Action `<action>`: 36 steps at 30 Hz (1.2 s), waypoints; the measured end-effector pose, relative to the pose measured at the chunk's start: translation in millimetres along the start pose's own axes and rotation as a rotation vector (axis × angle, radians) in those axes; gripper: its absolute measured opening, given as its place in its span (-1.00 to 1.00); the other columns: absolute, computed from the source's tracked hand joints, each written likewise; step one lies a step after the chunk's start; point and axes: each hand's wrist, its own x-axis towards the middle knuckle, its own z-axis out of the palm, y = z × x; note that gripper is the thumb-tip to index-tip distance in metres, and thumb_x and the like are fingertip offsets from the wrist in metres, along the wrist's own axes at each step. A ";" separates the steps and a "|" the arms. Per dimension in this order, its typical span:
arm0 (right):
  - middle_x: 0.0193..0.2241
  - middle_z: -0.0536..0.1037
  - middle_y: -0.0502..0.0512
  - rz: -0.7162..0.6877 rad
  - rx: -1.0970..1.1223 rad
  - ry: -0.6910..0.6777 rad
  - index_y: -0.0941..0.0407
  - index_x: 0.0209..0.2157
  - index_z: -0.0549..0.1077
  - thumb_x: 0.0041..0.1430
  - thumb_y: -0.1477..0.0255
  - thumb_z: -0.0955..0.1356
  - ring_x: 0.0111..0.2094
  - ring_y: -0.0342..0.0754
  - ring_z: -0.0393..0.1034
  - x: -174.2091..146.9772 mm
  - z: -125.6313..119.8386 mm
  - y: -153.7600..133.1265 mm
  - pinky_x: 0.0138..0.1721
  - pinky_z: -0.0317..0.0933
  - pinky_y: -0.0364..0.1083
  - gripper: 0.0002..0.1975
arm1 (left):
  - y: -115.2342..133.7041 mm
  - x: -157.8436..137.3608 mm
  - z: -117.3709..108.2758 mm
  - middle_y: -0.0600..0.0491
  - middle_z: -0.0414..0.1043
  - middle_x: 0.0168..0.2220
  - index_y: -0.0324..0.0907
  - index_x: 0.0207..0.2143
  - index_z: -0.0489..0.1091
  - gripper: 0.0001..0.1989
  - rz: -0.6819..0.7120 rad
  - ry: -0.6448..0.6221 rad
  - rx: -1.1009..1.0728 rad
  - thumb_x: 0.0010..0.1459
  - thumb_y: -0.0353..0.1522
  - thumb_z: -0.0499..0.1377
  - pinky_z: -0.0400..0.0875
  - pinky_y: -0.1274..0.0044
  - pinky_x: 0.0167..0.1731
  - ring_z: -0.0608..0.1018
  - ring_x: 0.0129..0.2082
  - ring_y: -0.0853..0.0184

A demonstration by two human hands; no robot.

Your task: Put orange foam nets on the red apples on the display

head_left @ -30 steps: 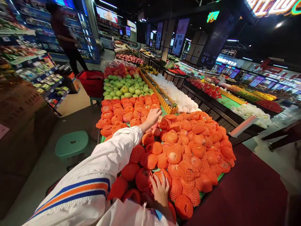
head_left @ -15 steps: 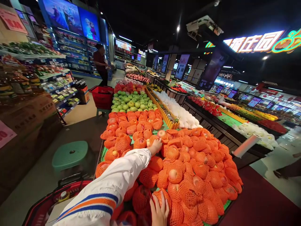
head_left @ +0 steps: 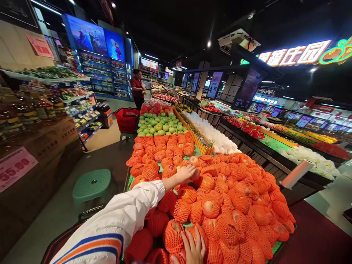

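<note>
My left hand (head_left: 189, 173), at the end of a white sleeve with blue and orange stripes, reaches across the fruit pile. Its fingers are curled round an apple (head_left: 197, 173) in an orange foam net, mostly covered by the hand. At the bottom centre, my right hand (head_left: 192, 247) lies with spread fingers over another netted apple (head_left: 198, 232). Beside it on the left sits a red apple (head_left: 173, 235) in its net. Many more netted apples (head_left: 225, 227) are heaped around both hands.
Green fruit (head_left: 162, 124) lies behind the apples, with a yellow divider (head_left: 196, 134) alongside. A green stool (head_left: 92, 185) and a red basket (head_left: 126, 120) stand left of the display. A person (head_left: 138, 88) stands farther back. A roll of bags (head_left: 298, 174) is at the right.
My left hand has shifted right and slightly nearer over the apples. My right hand stays on a netted apple. The view has turned a little left, and the person in the background has turned.
</note>
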 end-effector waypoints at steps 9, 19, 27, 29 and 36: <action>0.45 0.13 0.24 0.329 0.465 0.245 -0.22 0.49 -0.21 0.26 0.17 0.36 0.34 0.42 0.24 -11.6 -16.9 -1.8 0.14 0.37 0.44 -0.08 | 81.6 -139.8 -4.7 -0.16 0.54 0.13 -0.21 0.23 0.31 -0.64 0.493 0.255 0.094 0.42 -0.43 0.06 0.39 0.45 -0.30 0.56 -0.03 0.24; -0.15 0.68 0.18 0.245 0.462 0.141 0.06 0.01 0.58 -0.05 0.53 0.40 -0.14 0.17 0.61 19.2 -61.2 -28.5 -0.05 0.54 0.13 -0.49 | 124.5 -199.8 33.1 0.04 0.56 -0.27 -0.19 -0.17 0.46 -0.88 0.591 0.153 0.037 0.41 -0.40 0.12 0.32 0.47 -0.42 0.49 -0.33 0.34; 0.01 0.61 0.26 0.134 0.350 0.083 0.10 0.09 0.50 0.08 0.43 0.43 0.07 0.22 0.50 22.6 -47.5 -38.7 0.16 0.39 0.27 -0.51 | 113.0 -211.6 26.3 -0.02 0.57 -0.21 -0.13 -0.22 0.47 -0.83 0.478 0.035 -0.089 0.41 -0.34 0.09 0.40 0.45 -0.36 0.53 -0.24 0.24; 0.08 0.56 0.28 0.169 0.359 0.028 0.10 0.16 0.44 0.12 0.33 0.47 0.12 0.22 0.47 17.7 -52.1 -37.6 0.19 0.37 0.24 -0.44 | 105.1 -217.3 17.2 -0.04 0.56 -0.18 -0.14 -0.19 0.47 -0.80 0.362 0.025 -0.173 0.42 -0.32 0.06 0.44 0.45 -0.28 0.53 -0.22 0.23; 0.18 0.46 0.38 0.325 0.360 0.044 0.13 0.24 0.27 -0.03 0.25 0.57 0.22 0.27 0.40 -10.5 -59.4 -31.7 0.19 0.36 0.25 -0.16 | 68.6 -246.8 8.0 -0.18 0.33 0.18 -0.12 0.23 0.25 -0.49 -0.219 0.156 -0.457 0.22 -0.43 0.17 0.51 0.32 -0.04 0.52 0.07 0.09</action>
